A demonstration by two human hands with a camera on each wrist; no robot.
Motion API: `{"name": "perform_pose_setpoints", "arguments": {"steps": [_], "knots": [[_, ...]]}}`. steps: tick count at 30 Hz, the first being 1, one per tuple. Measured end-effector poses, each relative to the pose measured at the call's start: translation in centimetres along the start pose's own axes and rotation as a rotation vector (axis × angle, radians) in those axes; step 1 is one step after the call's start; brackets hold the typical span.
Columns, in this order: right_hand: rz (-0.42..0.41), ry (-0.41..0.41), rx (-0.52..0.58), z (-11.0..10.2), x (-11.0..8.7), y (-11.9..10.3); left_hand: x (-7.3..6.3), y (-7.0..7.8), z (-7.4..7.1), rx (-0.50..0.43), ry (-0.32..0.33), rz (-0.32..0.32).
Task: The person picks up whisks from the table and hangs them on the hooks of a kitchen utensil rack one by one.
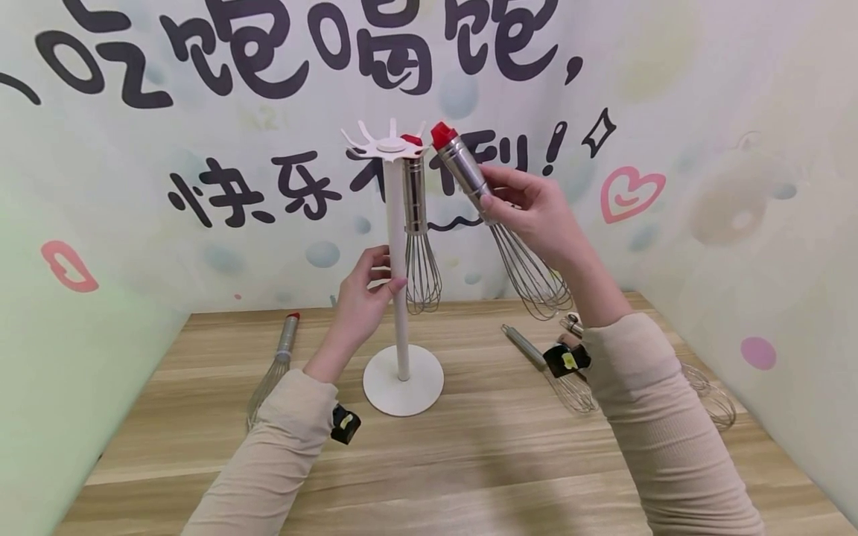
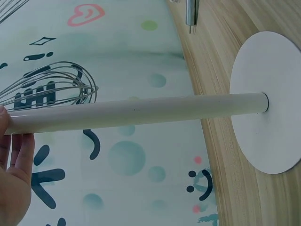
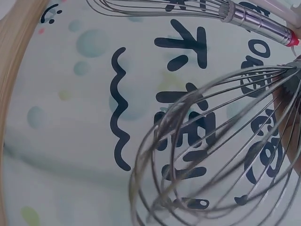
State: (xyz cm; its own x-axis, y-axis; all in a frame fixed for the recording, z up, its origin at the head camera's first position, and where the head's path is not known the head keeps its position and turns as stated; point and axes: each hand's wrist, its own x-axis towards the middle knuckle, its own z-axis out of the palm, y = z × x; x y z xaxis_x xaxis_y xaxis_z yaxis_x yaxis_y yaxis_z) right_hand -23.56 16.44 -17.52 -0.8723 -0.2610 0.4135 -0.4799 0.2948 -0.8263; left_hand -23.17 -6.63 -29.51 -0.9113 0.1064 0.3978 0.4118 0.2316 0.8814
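Note:
A white stand [image 1: 397, 216] with a round base [image 1: 404, 398] and a ring of upturned prongs on top stands upright on the table. My left hand [image 1: 360, 301] grips its pole at mid-height, thumb on the near side; the left wrist view shows the fingertips at the pole [image 2: 136, 113]. From the prongs hangs a whisk [image 1: 415, 197] with a steel handle and red end. My right hand [image 1: 536, 212] holds a second red-ended whisk [image 1: 464, 165] by its steel handle, tilted, red end close to the prongs. Its wire loops [image 3: 188, 136] fill much of the right wrist view.
Another red-ended whisk [image 1: 287, 341] lies on the wooden table [image 1: 462, 461] at the left, partly behind the left forearm. To the right lie a thin-handled whisk [image 1: 525, 347] and more wire loops [image 1: 713, 398], partly covered by the right sleeve. A printed cloth [image 1: 322, 216] hangs behind.

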Motion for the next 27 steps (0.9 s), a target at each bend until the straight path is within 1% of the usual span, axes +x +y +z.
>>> {"name": "perform_pose_setpoints", "arguments": {"steps": [2, 6, 12, 18, 27], "knots": [[0.015, -0.022, -0.029, 0.0, 0.1, 0.0, 0.0, 0.0, 0.0, 0.000, 0.003, 0.001], [0.035, -0.059, -0.053, 0.4, 0.3, 0.1, 0.2, -0.1, -0.1, -0.001, 0.011, 0.000], [0.032, -0.079, 0.015, 1.0, 0.3, 0.7, 0.3, -0.2, -0.1, -0.008, 0.005, -0.007], [0.028, -0.110, 0.048, 2.0, 0.4, 1.3, 0.3, -0.1, 0.0, -0.009, 0.001, -0.019], [0.007, -0.103, 0.154, 3.4, 0.4, 1.8, 0.1, 0.2, -0.2, -0.024, 0.003, -0.037]]}}
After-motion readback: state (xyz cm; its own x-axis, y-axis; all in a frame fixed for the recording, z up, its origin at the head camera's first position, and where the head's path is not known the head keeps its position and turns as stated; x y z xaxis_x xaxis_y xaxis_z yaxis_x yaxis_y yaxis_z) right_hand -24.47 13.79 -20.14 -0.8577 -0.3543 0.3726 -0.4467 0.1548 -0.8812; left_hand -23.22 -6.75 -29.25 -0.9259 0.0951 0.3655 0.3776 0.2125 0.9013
